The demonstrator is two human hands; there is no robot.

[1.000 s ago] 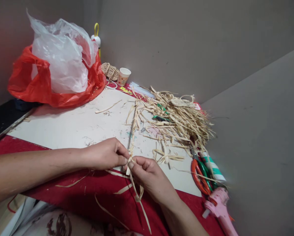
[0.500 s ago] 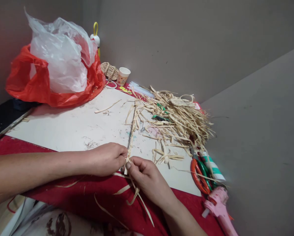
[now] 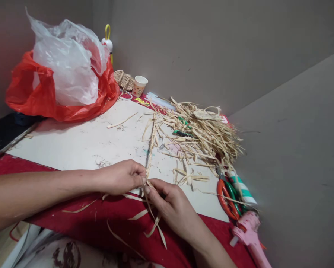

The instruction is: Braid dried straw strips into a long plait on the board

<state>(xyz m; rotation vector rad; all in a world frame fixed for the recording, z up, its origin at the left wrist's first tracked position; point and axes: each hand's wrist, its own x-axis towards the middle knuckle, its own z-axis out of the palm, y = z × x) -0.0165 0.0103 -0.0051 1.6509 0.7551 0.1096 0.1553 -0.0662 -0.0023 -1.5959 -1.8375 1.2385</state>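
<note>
A thin braid of pale dried straw (image 3: pixel 150 150) runs down the white board (image 3: pixel 80 145) toward me. At its near end my left hand (image 3: pixel 127 176) pinches it between thumb and fingers. Close against it, my right hand (image 3: pixel 165 199) is closed on the same end, thumb and forefinger pressed on the strands. Loose strand ends (image 3: pixel 155 225) hang below my fingers over the red cloth (image 3: pixel 99 219). How the strands cross under my fingertips is partly hidden.
A heap of dried straw (image 3: pixel 211 134) lies at the back right. Red-handled pliers (image 3: pixel 225 201) and a pink glue gun (image 3: pixel 250 232) sit at the right edge. A red plastic bag (image 3: pixel 41 104), a woven straw piece (image 3: pixel 124 80) and a paper cup (image 3: pixel 139 86) stand behind.
My left thumb has come forward onto the braid's end, and the hand has shifted slightly. The hanging strand ends have swung a little to the left. My right hand stays nearly in place.
</note>
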